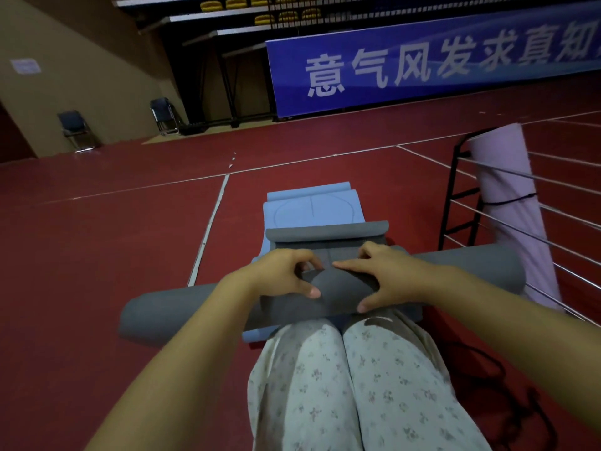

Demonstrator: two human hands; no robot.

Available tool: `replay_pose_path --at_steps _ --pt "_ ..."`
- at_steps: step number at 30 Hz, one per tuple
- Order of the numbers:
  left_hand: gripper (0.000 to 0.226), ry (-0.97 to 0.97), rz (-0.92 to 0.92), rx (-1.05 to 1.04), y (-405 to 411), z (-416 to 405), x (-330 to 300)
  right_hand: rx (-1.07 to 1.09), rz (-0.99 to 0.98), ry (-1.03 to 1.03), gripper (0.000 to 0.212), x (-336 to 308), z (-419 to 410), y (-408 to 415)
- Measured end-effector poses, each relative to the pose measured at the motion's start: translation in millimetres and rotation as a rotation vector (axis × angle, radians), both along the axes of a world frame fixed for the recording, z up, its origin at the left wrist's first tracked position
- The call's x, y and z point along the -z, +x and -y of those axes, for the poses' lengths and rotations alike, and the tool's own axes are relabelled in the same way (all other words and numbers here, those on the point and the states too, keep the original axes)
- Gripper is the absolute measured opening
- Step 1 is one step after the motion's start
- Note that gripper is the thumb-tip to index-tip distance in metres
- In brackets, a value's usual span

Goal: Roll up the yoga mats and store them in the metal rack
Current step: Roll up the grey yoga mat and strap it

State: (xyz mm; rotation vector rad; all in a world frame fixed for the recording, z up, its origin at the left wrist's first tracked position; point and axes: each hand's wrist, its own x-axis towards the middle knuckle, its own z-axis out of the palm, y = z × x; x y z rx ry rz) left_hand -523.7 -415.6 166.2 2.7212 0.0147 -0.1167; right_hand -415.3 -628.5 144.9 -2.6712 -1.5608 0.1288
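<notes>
Lilac rolled foam mat (514, 203) stands in black-and-steel metal rack (455, 203). Grey foam mat (328, 281) mid-roll, both hands' (279, 275) (387, 275) fingers curled, gripping it. Pale blue flat mat (312, 206) unrolled, apparently untouched.

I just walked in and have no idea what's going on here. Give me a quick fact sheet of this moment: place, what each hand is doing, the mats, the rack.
place: sports hall, red floor, blue banner
left hand: grips the grey mat, fingers curled over the roll
right hand: grips the same roll
grey mat: mostly rolled, a short flat stretch ahead
blue mat: flat under the grey one, far end curled
pink mat: rolled, standing in the metal rack
</notes>
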Motion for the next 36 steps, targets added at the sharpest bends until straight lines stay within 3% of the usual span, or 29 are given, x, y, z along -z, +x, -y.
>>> replay_pose_path --at_steps 4,11,15,21,26,30,36 --pt "0.048 -0.039 -0.095 0.000 12.3 -5.4 -4.0 0.031 0.073 0.077 0.087 16.8 2.2 -6.4" --pt "0.051 0.063 -0.169 0.040 19.9 -13.4 -0.3 0.039 -0.028 0.135 0.079 23.4 -3.0 6.1" --pt "0.058 0.315 -0.026 0.046 7.7 -9.5 11.6 0.015 -0.107 0.124 0.076 20.5 -8.1 17.4" --pt "0.086 0.386 0.066 0.098 -1.1 -9.9 22.6 -0.016 -0.230 0.084 0.076 14.8 -13.1 32.2" --pt "0.090 0.503 0.087 0.121 0.7 -7.4 28.9 -0.003 -0.028 -0.023 0.091 24.3 -16.5 19.8" --pt "0.082 0.536 0.117 0.129 -3.0 -1.5 18.5 -0.007 0.101 -0.026 0.085 18.0 -15.6 9.8" --pt "0.077 0.512 0.227 0.188 -41.6 12.1 -44.8 -0.072 0.177 0.056 0.080 -48.8 16.2 -27.2"
